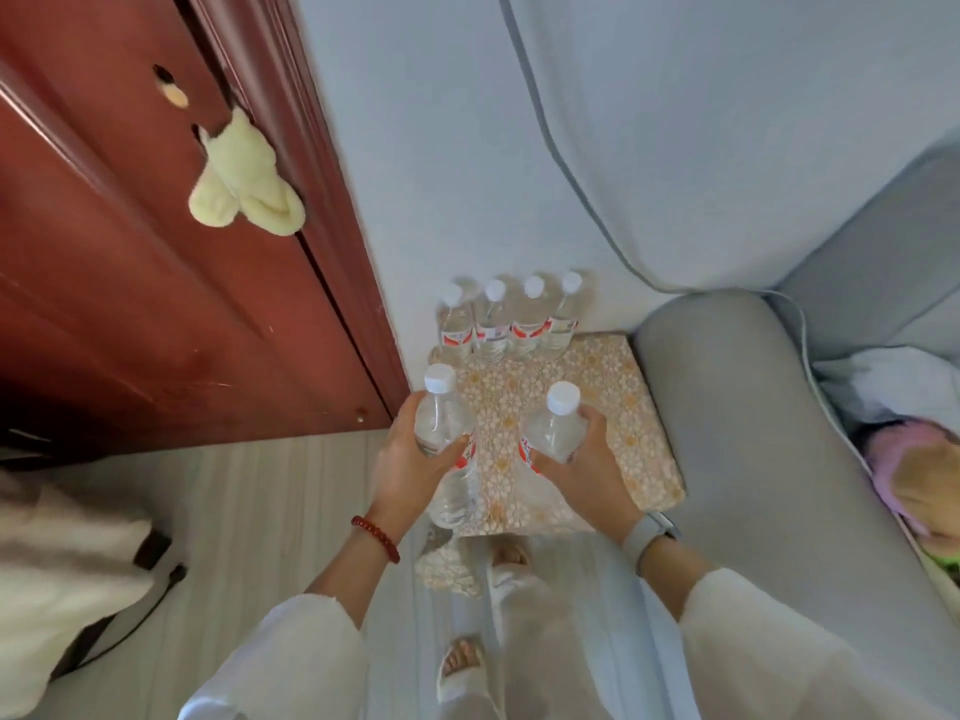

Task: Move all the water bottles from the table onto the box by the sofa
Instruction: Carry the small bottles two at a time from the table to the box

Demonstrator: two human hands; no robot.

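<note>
The sofa filled the frame from 1 to 5 o'clock, its grey arm running just beside the box. The door, dark red, took up 9 to 11 o'clock, with a pale yellow cloth hanging from its handle. The wall stood at 12 o'clock between door and sofa.

The box, under a floral cover, sat at the centre, against the wall and touching the sofa arm. Four bottles stood upright in a row along its far edge, at 12 o'clock from the hands, shoulder to shoulder, white caps up.

The person stood at 6 o'clock in white sleeves, feet in pale slippers on the light floor.

The left hand, with a red bead bracelet at the wrist, was closed around the left bottle, which tilted slightly over the box's near left corner. Whether its base touched the cover could not be told.

The right hand, with a grey watch at the wrist, was wrapped around the right bottle, fingers on its shoulder, held over the box's near middle, well apart from the row.
</note>
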